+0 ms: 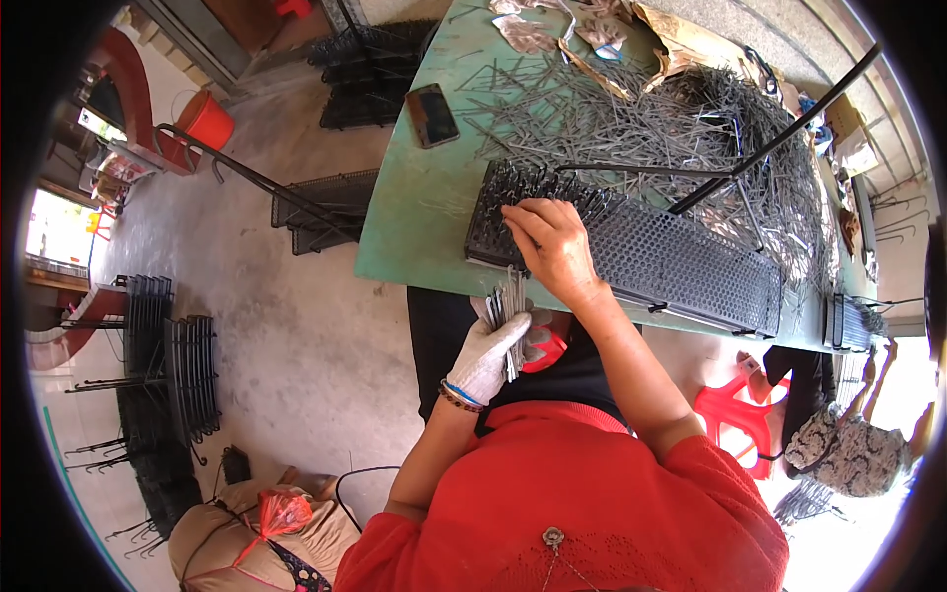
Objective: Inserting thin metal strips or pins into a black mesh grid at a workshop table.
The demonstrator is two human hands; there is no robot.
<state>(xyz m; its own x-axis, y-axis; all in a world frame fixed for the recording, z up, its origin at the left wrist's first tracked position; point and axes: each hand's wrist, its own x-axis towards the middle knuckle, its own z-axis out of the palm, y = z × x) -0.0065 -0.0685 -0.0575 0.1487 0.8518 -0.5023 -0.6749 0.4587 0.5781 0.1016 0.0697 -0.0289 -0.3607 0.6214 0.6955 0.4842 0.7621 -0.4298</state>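
My left hand [481,361], in a pale work glove, is closed round a bundle of thin grey metal rods [508,296] just off the table's front edge. A long black perforated metal panel [681,252] lies along that edge, with many small dark rods or hooks [528,181] standing up at its left end. My bare right hand [557,247] bends over this left end, fingertips pressed together among the upright pieces. Whatever the fingertips pinch is too small to make out. Below the gloved hand, something red [546,353] shows by my lap.
A large heap of loose grey rods [631,123] covers the green table [409,232], beside a phone [432,115]. A black bar [779,133] slants over the heap. Black racks [163,365] stand on the left floor. Another person [853,449] works at the right; a red stool [735,419] stands nearby.
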